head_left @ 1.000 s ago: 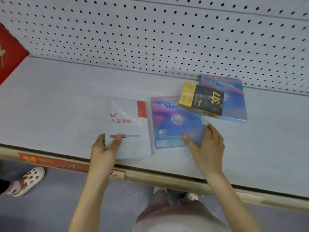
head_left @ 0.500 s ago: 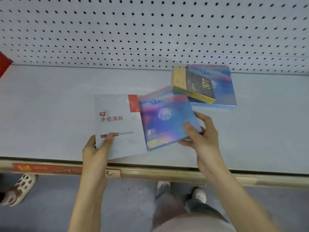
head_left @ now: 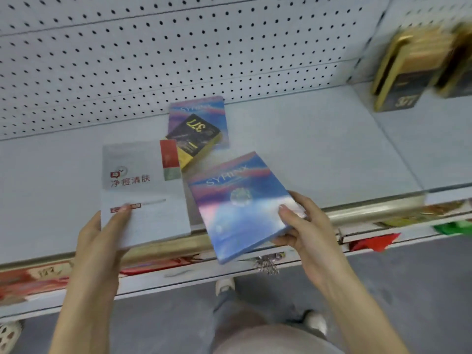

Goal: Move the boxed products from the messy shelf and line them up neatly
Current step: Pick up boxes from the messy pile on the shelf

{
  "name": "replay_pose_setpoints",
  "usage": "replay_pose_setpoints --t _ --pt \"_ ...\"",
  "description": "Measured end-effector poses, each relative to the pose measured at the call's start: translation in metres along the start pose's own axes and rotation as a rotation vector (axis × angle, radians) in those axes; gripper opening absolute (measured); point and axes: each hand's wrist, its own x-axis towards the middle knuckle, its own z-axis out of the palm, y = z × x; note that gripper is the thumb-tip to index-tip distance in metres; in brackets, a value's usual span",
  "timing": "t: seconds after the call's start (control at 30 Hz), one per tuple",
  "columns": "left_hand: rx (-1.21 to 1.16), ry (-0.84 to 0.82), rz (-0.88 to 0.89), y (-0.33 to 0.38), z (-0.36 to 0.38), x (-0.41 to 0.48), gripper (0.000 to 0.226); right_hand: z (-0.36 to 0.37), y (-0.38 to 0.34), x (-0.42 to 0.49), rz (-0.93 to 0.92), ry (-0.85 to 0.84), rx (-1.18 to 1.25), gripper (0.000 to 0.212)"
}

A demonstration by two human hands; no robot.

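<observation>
My left hand (head_left: 102, 233) grips the near edge of a white box with red Chinese lettering (head_left: 143, 190), lifted over the shelf's front edge. My right hand (head_left: 304, 226) holds a blue iridescent SYHINX box (head_left: 237, 203) by its right corner, tilted and raised off the shelf. Further back a second SYHINX box (head_left: 204, 108) lies flat near the pegboard. A black and yellow 377 box (head_left: 194, 137) lies askew on top of it.
The grey shelf (head_left: 306, 149) has a pegboard back wall (head_left: 153, 60) and a metal front rail (head_left: 370, 213). On the adjoining shelf at the right stand upright gold and black 377 boxes (head_left: 406, 70). My shoes and the grey floor show below.
Both hands have lifted their boxes off the shelf and pulled them toward me. The view has swung right, bringing the upright 377 boxes into sight.
</observation>
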Motion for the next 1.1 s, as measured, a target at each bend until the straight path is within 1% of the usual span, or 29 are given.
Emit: replay_pose_setpoints --t 0.1,0.2,0.23,0.3,0.33,0.43,0.5,0.53,0.6,0.67,0.77,0.83,0.9,1.03,1.1 --pt "-0.027 -0.051 0.009 -0.004 0.071 -0.048 0.013 -0.082 -0.021 -0.014 -0.046 0.022 0.072 0.033" --pt "-0.045 -0.122 -0.021 -0.016 0.153 -0.096 0.017 -0.173 -0.039 -0.027 -0.047 0.032 0.158 0.041" --pt "-0.048 -0.139 -0.044 -0.019 0.181 -0.112 0.019 -0.204 -0.046 -0.032 -0.036 0.030 0.176 0.051" --pt "-0.045 -0.193 -0.090 -0.024 0.232 -0.139 0.021 -0.259 -0.063 -0.045 -0.020 0.059 0.182 0.087" --pt "-0.035 -0.224 -0.107 -0.025 0.255 -0.151 0.021 -0.284 -0.071 -0.052 -0.029 0.083 0.177 0.095" --pt "-0.038 -0.274 -0.119 -0.021 0.314 -0.182 0.025 -0.353 -0.095 -0.066 -0.103 0.137 0.224 0.073" --pt "-0.051 -0.320 -0.125 -0.013 0.347 -0.196 0.028 -0.387 -0.111 -0.068 -0.149 0.144 0.275 0.067" --pt "-0.047 -0.343 -0.127 -0.009 0.362 -0.201 0.028 -0.402 -0.120 -0.068 -0.176 0.146 0.293 0.060" --pt "-0.047 -0.368 -0.127 -0.002 0.390 -0.207 0.026 -0.426 -0.135 -0.063 -0.221 0.187 0.320 0.041" --pt "-0.051 -0.393 -0.123 0.001 0.419 -0.212 0.021 -0.450 -0.146 -0.054 -0.248 0.255 0.324 0.033" --pt "-0.011 -0.459 -0.032 0.001 0.469 -0.220 0.013 -0.491 -0.160 -0.033 -0.281 0.288 0.231 0.039" --pt "0.013 -0.491 0.049 -0.003 0.507 -0.221 0.020 -0.522 -0.173 -0.015 -0.294 0.276 0.154 0.045" --pt "0.019 -0.528 0.093 -0.008 0.553 -0.221 0.026 -0.556 -0.191 0.005 -0.314 0.259 0.091 0.052" --pt "-0.010 -0.551 0.150 -0.017 0.658 -0.205 0.024 -0.623 -0.234 0.053 -0.343 0.223 0.016 0.043" --pt "-0.004 -0.551 0.192 -0.018 0.710 -0.196 0.021 -0.650 -0.253 0.071 -0.351 0.206 -0.019 0.052"
